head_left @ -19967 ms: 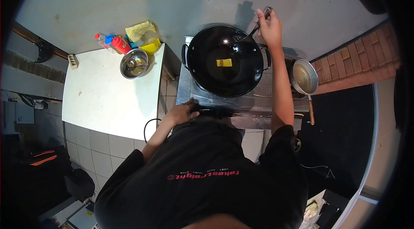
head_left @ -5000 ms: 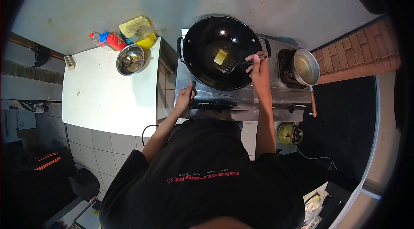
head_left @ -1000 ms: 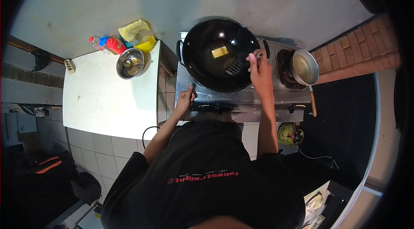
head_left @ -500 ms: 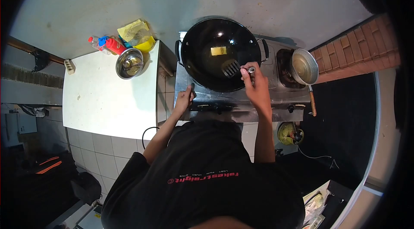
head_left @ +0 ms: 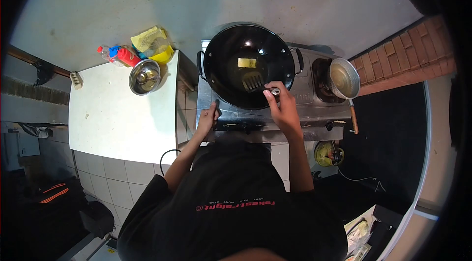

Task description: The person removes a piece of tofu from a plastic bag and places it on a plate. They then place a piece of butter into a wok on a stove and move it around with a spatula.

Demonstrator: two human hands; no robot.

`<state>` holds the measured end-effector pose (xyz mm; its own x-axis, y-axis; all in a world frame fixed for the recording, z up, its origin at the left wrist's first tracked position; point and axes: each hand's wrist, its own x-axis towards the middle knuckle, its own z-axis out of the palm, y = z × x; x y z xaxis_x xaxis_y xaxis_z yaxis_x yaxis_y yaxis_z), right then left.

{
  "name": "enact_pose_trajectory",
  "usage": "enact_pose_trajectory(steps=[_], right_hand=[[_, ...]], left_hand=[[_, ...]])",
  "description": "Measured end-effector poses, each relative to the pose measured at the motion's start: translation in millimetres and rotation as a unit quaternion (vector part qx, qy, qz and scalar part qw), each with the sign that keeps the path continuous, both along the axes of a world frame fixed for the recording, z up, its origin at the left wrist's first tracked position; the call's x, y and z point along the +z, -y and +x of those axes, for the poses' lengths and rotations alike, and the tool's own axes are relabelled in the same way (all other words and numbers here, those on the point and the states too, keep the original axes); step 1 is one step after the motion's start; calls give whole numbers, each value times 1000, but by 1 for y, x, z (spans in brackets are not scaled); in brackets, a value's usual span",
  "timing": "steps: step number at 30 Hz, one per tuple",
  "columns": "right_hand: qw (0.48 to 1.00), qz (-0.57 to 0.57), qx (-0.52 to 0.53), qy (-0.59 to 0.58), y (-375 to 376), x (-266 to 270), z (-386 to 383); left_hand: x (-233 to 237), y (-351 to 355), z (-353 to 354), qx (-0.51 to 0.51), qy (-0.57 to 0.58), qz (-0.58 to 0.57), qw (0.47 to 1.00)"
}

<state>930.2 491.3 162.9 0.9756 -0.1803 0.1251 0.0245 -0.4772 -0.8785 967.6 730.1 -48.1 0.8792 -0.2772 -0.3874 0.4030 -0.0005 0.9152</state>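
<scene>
My right hand (head_left: 282,109) is closed around the handle of a slotted spatula (head_left: 252,81). The spatula's slotted head is down inside a large black wok (head_left: 221,76) on the stove. Just beyond the head, a pale yellow rectangular piece of food (head_left: 247,63) lies near the middle of the wok, which has a shiny pool at its bottom. My left hand (head_left: 208,119) is closed at the stove's front left, below the wok's rim. A short dark tip sticks out above its fingers; I cannot tell what it belongs to.
The wok rests on a metal stove (head_left: 305,113). On the right burner is a small pan (head_left: 344,78) with a wooden handle jutting toward me. A white table (head_left: 123,123) at left holds a steel bowl (head_left: 144,77), a red bottle (head_left: 128,57) and a yellow packet (head_left: 149,39).
The spatula head has shifted slightly left in the wok, away from my right hand's side. My left hand stays closed at the stove front. The whole view has shifted a little.
</scene>
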Motion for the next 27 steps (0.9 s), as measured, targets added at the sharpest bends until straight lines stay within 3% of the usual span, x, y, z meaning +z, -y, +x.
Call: enact_pose_trajectory(steps=[10, 16, 23, 25, 27], right_hand=[[996, -78, 50, 4, -5, -13, -1], [994, -78, 27, -66, -5, -12, -9], [997, -60, 21, -48, 3, -34, -13], [991, -53, 0, -120, 2, -25, -18], [994, -60, -9, -93, 5, -40, -21]], left_hand=[[4, -1, -2, -6, -22, 8, 1000], [10, -1, 0, -9, -16, 1, 1000], [5, -2, -1, -7, -26, 1, 1000], [7, -2, -3, -5, -29, 5, 1000], [14, -2, -6, 2, -34, 12, 999]])
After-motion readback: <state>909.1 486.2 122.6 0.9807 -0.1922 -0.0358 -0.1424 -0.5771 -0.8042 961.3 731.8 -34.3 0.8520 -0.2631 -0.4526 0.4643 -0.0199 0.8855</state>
